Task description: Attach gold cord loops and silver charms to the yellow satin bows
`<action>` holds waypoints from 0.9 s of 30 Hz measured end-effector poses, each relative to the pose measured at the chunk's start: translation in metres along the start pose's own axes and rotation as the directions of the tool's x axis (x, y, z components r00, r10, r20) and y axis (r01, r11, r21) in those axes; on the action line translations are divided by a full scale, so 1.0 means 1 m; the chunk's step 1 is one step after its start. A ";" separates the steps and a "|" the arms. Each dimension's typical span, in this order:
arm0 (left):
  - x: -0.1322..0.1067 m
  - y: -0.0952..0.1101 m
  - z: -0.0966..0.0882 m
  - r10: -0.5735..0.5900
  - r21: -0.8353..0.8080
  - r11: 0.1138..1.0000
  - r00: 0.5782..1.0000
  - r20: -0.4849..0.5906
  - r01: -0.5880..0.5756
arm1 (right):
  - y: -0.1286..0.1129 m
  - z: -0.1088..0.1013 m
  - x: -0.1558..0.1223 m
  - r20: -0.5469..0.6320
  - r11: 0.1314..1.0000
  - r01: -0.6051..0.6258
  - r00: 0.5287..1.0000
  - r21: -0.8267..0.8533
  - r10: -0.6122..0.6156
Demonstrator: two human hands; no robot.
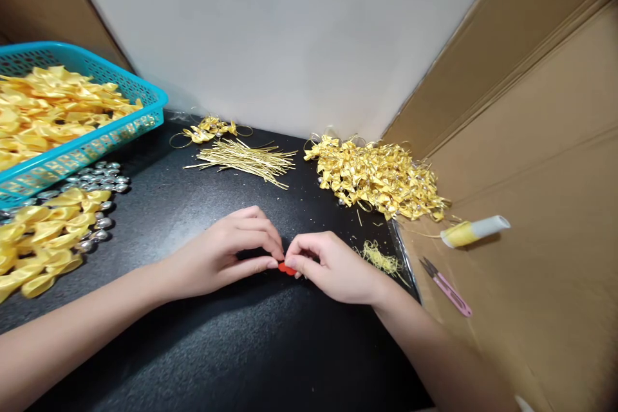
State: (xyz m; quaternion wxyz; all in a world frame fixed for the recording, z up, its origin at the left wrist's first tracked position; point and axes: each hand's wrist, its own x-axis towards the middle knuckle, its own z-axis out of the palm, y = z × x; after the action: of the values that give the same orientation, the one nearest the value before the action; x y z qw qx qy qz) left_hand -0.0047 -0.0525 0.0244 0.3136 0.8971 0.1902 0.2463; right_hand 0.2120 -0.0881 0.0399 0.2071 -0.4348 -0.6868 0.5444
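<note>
My left hand and my right hand meet fingertip to fingertip low over the black tabletop. Both are pinched on a small red piece between them; most of it is hidden by the fingers, so I cannot tell what it is. Behind the hands lies a bundle of thin gold wires. A heap of finished yellow ribbon bows sits to the back right.
A teal basket of yellow ribbon pieces stands at the left, with loose ribbon loops and silver beads in front. Pink snips, a yellow-white tube and wire trimmings lie right. Cardboard walls enclose both sides.
</note>
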 end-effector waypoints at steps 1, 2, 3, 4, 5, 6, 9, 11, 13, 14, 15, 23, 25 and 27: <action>0.001 0.000 -0.001 -0.015 -0.021 1.000 1.000 0.012 0.016 | 0.000 0.000 0.000 0.004 1.000 -0.001 1.000 0.007 0.001; 0.001 -0.001 -0.001 -0.031 -0.041 0.999 0.999 0.025 0.032 | 0.000 0.000 0.000 0.008 1.000 -0.002 1.000 0.014 0.002; 0.001 -0.001 -0.002 -0.044 -0.060 0.997 0.998 0.037 0.046 | 0.000 0.000 0.000 0.013 1.000 -0.004 1.000 0.019 0.004; 0.001 -0.002 -0.002 -0.055 -0.075 0.995 0.997 0.049 0.059 | 0.001 0.000 0.000 0.017 1.000 -0.006 1.000 0.024 0.005; 0.001 -0.003 -0.003 -0.065 -0.084 0.994 0.996 0.056 0.069 | 0.001 0.000 0.000 0.016 1.000 -0.006 1.000 0.023 0.005; 0.000 -0.004 -0.003 -0.075 -0.085 0.993 0.996 0.055 0.080 | 0.002 0.000 0.000 0.006 1.000 -0.004 1.000 0.013 0.004; -0.005 -0.005 -0.004 -0.128 -0.045 0.991 0.992 0.010 0.128 | 0.004 0.000 0.001 -0.065 0.998 0.009 0.998 -0.057 -0.012; -0.008 -0.006 -0.004 -0.162 -0.008 0.987 0.986 -0.025 0.162 | 0.005 0.000 0.003 -0.108 0.995 0.014 0.994 -0.104 -0.025; -0.010 -0.004 -0.004 -0.184 0.018 0.983 0.982 -0.040 0.184 | 0.005 0.000 0.003 -0.123 0.991 0.022 0.992 -0.128 -0.038; -0.011 -0.004 -0.004 -0.190 0.025 0.981 0.981 -0.041 0.191 | 0.005 0.000 0.003 -0.127 0.990 0.027 0.991 -0.140 -0.045; -0.011 -0.003 -0.004 -0.194 0.028 0.980 0.980 -0.040 0.195 | 0.005 0.000 0.003 -0.132 0.988 0.033 0.990 -0.152 -0.054; -0.012 -0.010 0.005 -0.389 0.173 0.900 0.916 -0.094 0.400 | 0.013 0.003 0.009 -0.208 0.968 0.032 0.974 -0.247 -0.085; -0.012 -0.014 0.010 -0.507 0.263 0.810 0.852 -0.133 0.523 | 0.022 0.007 0.013 -0.235 0.985 -0.055 0.972 -0.163 0.015; -0.009 -0.015 0.014 -0.584 0.332 0.729 0.797 -0.154 0.599 | 0.030 0.012 0.017 -0.261 0.986 -0.164 0.953 -0.011 0.155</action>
State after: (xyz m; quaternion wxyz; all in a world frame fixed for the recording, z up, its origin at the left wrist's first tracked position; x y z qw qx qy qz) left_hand -0.0074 -0.0528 0.0022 0.2000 0.8266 0.5140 0.1117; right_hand 0.2054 -0.0799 0.0051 0.2434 -0.5596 -0.6252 0.4866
